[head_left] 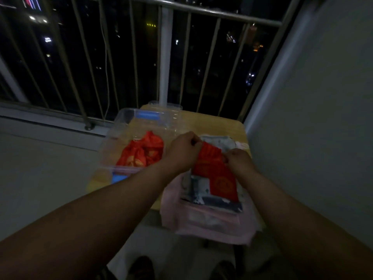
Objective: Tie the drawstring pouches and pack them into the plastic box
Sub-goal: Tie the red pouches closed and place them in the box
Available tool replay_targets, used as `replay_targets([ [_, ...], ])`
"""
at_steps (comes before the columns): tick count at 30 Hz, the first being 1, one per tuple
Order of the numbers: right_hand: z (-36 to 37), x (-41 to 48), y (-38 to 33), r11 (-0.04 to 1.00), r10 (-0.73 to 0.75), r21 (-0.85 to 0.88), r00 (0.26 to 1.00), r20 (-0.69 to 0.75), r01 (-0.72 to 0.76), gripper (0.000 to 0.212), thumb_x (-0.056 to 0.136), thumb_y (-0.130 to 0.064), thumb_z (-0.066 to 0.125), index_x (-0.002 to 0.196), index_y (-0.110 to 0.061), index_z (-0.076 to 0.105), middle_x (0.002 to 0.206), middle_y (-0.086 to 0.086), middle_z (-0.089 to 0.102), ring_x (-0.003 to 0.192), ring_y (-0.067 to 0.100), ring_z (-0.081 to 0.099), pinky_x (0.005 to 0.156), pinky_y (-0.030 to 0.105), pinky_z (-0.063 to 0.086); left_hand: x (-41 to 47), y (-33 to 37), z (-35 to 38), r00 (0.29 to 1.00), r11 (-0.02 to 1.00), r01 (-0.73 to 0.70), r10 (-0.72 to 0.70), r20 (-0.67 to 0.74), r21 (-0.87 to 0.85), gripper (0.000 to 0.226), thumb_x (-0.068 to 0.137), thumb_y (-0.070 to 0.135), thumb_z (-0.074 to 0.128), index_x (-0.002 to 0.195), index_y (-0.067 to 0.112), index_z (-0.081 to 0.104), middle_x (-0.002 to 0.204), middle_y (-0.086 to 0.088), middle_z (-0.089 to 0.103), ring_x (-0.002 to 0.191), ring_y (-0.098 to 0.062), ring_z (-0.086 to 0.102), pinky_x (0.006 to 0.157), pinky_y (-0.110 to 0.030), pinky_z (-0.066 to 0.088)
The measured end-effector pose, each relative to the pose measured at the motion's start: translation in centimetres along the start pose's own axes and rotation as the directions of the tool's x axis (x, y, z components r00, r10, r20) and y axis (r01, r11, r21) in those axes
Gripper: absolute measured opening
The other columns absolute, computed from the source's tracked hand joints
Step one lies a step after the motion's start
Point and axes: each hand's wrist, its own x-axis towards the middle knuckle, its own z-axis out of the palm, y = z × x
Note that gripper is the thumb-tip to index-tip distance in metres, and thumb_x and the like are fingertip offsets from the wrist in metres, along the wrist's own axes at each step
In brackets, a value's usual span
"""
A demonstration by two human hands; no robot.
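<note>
One red pouch (pixel 214 168) sits just right of frame centre, held at its gathered top between both hands. Its lower part, printed with a round gold emblem, lies on a stack of patterned pouches (pixel 201 196).

Left hand (pixel 181 152): fingers curled, pinching the upper-left edge of the pouch top. Right hand (pixel 240 161): fingers curled, pinching the top on its right side. Cannot tell whether the fingers hold cord or cloth; the picture is dim and soft. Both forearms enter from the lower corners of the frame.

Plastic box (pixel 121 126): clear, open, just left of the hands at centre-left, standing on the table. Inside it, several red pouches with gold print (pixel 143 153) are heaped together; count not readable. One blue latch (pixel 148 115) is at the box's far end, and a second blue latch (pixel 118 177) is at its near end.

The patterned stack rests on a pink cloth (pixel 205 225) that overhangs the near edge of the table. Table (pixel 214 123): small, light wooden top, rounded corners.

Surroundings: a metal railing (pixel 201 12) crosses the upper frame, with night sky and scattered lights behind it. A white cord (pixel 106 67) hangs by the bars at upper left. A grey wall (pixel 323 118) fills the right side. Dark shoes (pixel 141 266) show at the lower edge.
</note>
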Motion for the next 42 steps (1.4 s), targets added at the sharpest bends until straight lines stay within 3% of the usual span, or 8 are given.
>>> replay_targets([
  [5,-0.5,-1.1,4.9,0.995,0.025,-0.098,0.999,0.021,-0.023,0.027,0.098,-0.021,0.056,0.096,-0.005,0.078,0.106,0.02,0.074,0.098,0.037,0.069,0.086,0.043,0.056,-1.7,-1.5,5.0,0.953,0.978,0.181,-0.2,0.228,0.1,0.023,0.098,0.018,0.058,0.087,0.002,0.07,0.082,-0.011,0.067,0.079,-0.026,0.064,0.072,-0.037,0.053],
  [9,-0.2,-1.3,6.9,0.994,0.066,-0.089,0.993,0.094,-0.057,0.03,0.099,-0.037,0.059,0.089,-0.014,0.076,0.101,0.01,0.074,0.093,0.028,0.068,0.079,0.034,0.051,-1.8,-1.0,7.0,0.906,0.967,0.238,-0.256,0.336,0.094,0.022,0.101,0.017,0.057,0.107,0.0,0.071,0.115,-0.023,0.07,0.11,-0.038,0.065,0.099,-0.043,0.053],
  [15,-0.1,-0.2,7.5,0.969,0.172,0.151,0.972,0.162,-0.197,0.006,0.093,-0.018,0.069,0.088,-0.021,0.068,0.098,0.007,0.068,0.089,0.022,0.063,0.086,0.04,0.055,-0.8,0.0,8.2,0.887,0.964,0.249,-0.266,0.376,0.096,0.034,0.106,0.014,0.051,0.138,0.005,0.059,0.141,-0.018,0.058,0.133,-0.033,0.052,0.114,-0.037,0.04],
  [20,-0.2,-0.4,6.9,0.863,0.205,0.43,0.961,0.184,-0.267,0.025,0.095,-0.038,0.07,0.107,-0.016,0.074,0.112,0.01,0.076,0.092,0.023,0.069,0.071,0.032,0.051,-0.2,-0.9,8.1,0.857,0.821,0.483,-0.372,0.357,-0.304,0.022,0.1,0.005,0.055,0.107,0.014,0.073,0.102,-0.013,0.076,0.087,-0.023,0.075,0.075,-0.035,0.063],
  [23,-0.1,-1.2,5.7,0.704,0.169,0.644,0.952,0.256,-0.298,0.034,0.099,-0.046,0.063,0.119,-0.02,0.07,0.104,0.003,0.078,0.096,0.021,0.072,0.075,0.032,0.057,-0.6,-0.6,7.4,0.827,0.665,0.554,-0.37,0.424,-0.5,0.031,0.101,0.0,0.049,0.121,0.012,0.07,0.115,-0.016,0.075,0.107,-0.032,0.072,0.092,-0.042,0.06],
  [30,0.1,-3.9,3.8,0.666,0.055,0.73,0.987,0.154,-0.151,0.026,0.097,-0.023,0.069,0.119,-0.009,0.074,0.107,0.014,0.078,0.101,0.035,0.075,0.095,0.059,0.057,-3.7,-0.3,5.6,0.83,0.585,0.557,-0.4,0.388,-0.589,0.021,0.103,0.031,0.057,0.115,0.02,0.071,0.107,-0.011,0.077,0.106,-0.033,0.07,0.095,-0.047,0.057],
  [36,0.8,-8.2,2.9,0.628,-0.038,0.772,0.986,0.16,-0.101,0.026,0.101,-0.028,0.063,0.122,-0.018,0.073,0.111,0.009,0.078,0.105,0.031,0.074,0.097,0.055,0.057,-5.9,1.0,4.6,0.892,0.527,0.437,-0.361,0.274,-0.729,0.023,0.107,0.025,0.053,0.106,0.012,0.072,0.074,-0.001,0.078,0.061,-0.013,0.074,0.048,-0.023,0.055],
  [42,0.2,-10.1,1.0,0.474,-0.017,0.867,0.982,0.187,-0.157,0.034,0.105,-0.033,0.054,0.129,-0.014,0.069,0.117,0.013,0.076,0.108,0.03,0.073,0.09,0.046,0.058,-8.1,2.0,4.2,0.909,0.572,0.394,-0.359,0.212,-0.72,0.026,0.104,0.022,0.057,0.117,0.004,0.072,0.1,-0.015,0.078,0.078,-0.021,0.077,0.057,-0.028,0.059],
])
